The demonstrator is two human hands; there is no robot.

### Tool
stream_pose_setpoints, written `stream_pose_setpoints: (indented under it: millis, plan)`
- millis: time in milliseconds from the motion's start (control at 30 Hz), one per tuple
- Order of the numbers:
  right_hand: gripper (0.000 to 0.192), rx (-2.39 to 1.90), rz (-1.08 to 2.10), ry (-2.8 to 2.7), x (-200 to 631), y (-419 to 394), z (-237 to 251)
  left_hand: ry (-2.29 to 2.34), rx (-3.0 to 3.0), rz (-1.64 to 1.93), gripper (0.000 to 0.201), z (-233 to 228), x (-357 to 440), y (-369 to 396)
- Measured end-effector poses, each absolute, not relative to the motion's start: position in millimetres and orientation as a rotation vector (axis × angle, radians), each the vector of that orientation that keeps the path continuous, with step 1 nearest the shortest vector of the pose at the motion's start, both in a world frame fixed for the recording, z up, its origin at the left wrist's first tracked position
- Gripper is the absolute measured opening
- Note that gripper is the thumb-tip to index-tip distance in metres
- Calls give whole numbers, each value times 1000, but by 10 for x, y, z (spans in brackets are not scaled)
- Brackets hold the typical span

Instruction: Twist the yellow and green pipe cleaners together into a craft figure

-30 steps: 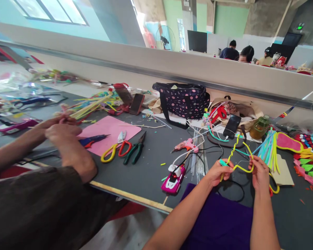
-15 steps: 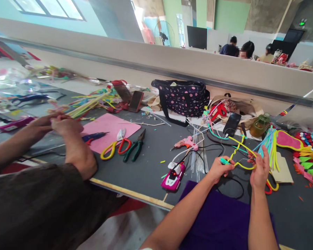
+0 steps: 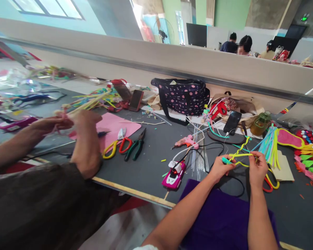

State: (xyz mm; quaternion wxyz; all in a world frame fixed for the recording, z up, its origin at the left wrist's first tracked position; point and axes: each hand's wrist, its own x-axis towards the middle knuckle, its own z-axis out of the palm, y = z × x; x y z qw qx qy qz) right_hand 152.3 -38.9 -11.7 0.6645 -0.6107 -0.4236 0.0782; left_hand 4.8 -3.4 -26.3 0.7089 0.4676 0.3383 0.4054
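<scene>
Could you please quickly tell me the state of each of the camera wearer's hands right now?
Left hand: closed, holding yellow strands and a teal piece.
Right hand: closed, pinching the yellow strands.

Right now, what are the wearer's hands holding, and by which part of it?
The left hand grips yellow fuzzy strands at the base of their twisted section, plus a turquoise piece; the right hand pinches the strands' untwisted side.
</scene>
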Motion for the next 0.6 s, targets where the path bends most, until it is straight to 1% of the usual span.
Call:
stream_pose_setpoints:
  millis: [100,233,333,433,600]
  plan:
    - [17,-1372,85,-977,1508,-402,-74,760,1047,901,28,-277,53,-33]
    - [16,-1372,1,-882,1448,-441,0,804,1077,927,26,-300,55,-29]
    - [15,-1305,98,-842,1366,-463,39,837,1054,957,28,-317,59,-22]
    - [10,-1218,230,-912,1252,-465,66,866,997,997,30,-324,59,-5]
    - [6,-987,465,-923,1117,-441,66,910,876,1091,30,-296,39,31]
